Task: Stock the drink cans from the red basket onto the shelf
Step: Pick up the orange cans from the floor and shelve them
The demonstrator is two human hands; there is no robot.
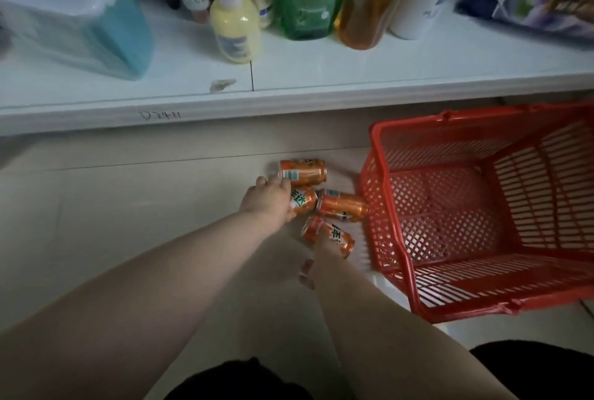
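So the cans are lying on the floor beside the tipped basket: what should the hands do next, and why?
Probably lift the nearest can, which the right hand seems to hold, up onto the white shelf, which has bare space near its front edge. The red basket lies empty, and the left hand rests on the middle can.

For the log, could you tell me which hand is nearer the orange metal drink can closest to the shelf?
Left. The left hand reaches that orange drink can; the right hand is farther off, at the lowest orange can.
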